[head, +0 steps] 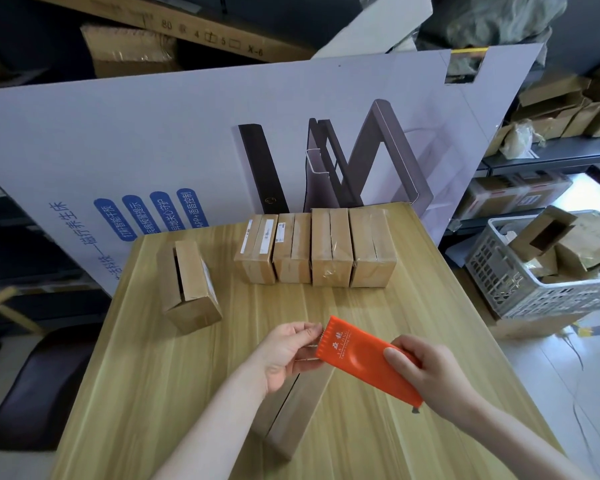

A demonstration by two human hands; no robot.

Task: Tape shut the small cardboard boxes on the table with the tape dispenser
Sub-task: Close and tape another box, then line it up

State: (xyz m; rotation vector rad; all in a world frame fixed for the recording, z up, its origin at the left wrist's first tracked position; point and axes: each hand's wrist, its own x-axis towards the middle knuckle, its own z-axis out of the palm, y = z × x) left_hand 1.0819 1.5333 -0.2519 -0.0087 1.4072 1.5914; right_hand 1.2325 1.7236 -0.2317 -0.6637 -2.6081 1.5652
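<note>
The right hand grips the rear end of the orange tape dispenser, with its fingers curled over the top face. The left hand is at the dispenser's toothed front edge, thumb and fingertips pressed together in a pinch. Whether a tape end sits between them cannot be told. The dispenser is held above the surface, tilted, with its toothed end farther away.

Directly under the dispenser lies a long cardboard box. Its top flaps are folded down with a dark seam between them, and its contents are hidden.

Beyond and to the left of the dispenser stands an open box. A gap shows along its top, and the inside is too dark to read.

Straight beyond the dispenser, a row of four boxes stands side by side and touching, at the far edge of the surface. Their tops are closed and glossy tape shows on them.

Far to the right of the dispenser, off the surface, a plastic basket holds loose cardboard boxes, one of them open.

A band of bare wood lies between the dispenser and the row. More shows to the dispenser's left, toward the near left corner. The right edge of the surface runs not far from the right hand. A large printed board stands upright behind the row.
</note>
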